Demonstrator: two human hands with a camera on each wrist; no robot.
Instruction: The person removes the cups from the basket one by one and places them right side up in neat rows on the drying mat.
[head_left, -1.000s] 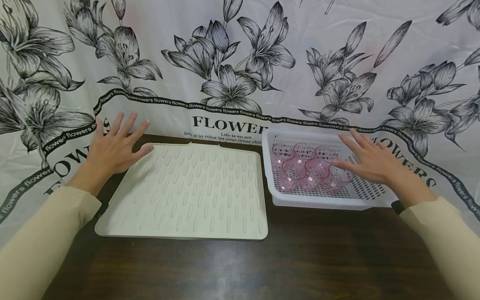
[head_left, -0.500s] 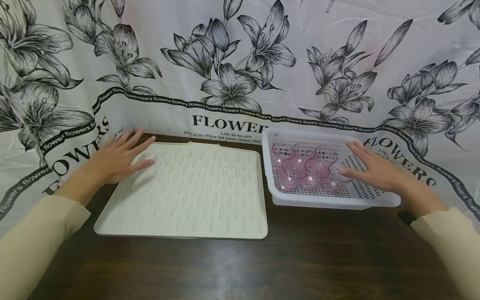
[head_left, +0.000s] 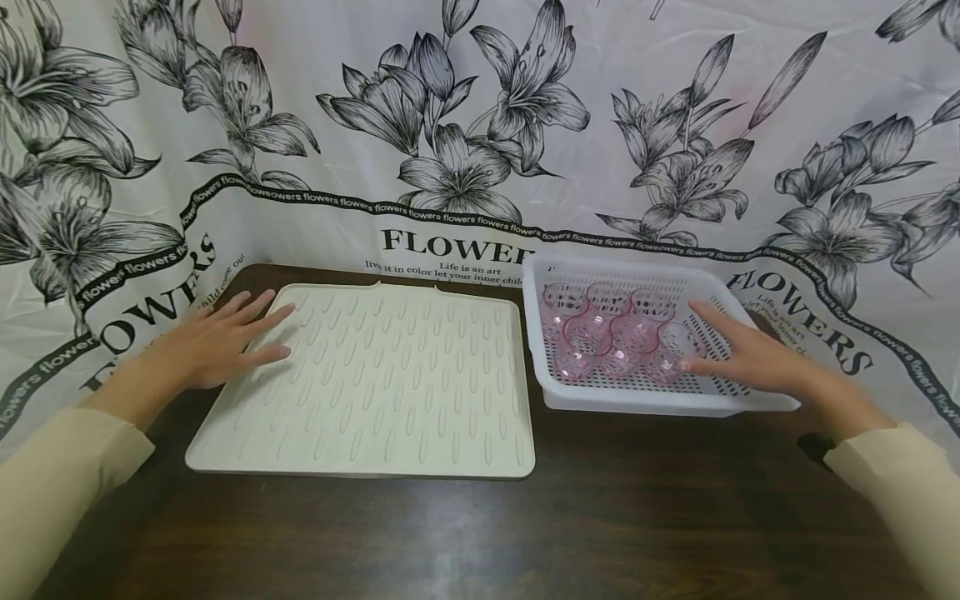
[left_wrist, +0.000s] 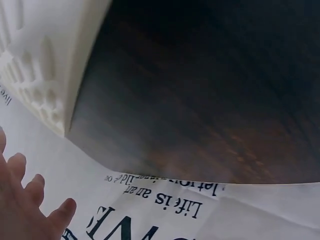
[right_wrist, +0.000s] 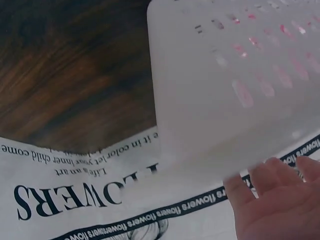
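In the head view my left hand (head_left: 206, 346) is spread at the left edge of a cream ribbed tray (head_left: 390, 383), thumb and index finger over its corner, holding nothing. My right hand (head_left: 761, 358) hovers with fingers extended over the right side of a white perforated basket (head_left: 645, 404). Several clear pink cups (head_left: 588, 335) stand in rows in the basket, left of that hand. The left wrist view shows the left fingers (left_wrist: 35, 190) apart, below the tray's corner (left_wrist: 65, 115). The right wrist view has the right hand (right_wrist: 280, 200) beside the basket's wall (right_wrist: 190, 100).
Tray and basket lie side by side on a dark brown wooden table (head_left: 450, 533). Behind them hangs a white cloth (head_left: 360, 50) printed with black lilies and lettering, which runs along the back and both sides.
Both hands have moved toward the table's front edge, the left also outward to the left and the right slightly to the right. Tray, basket and cups have stayed in place.
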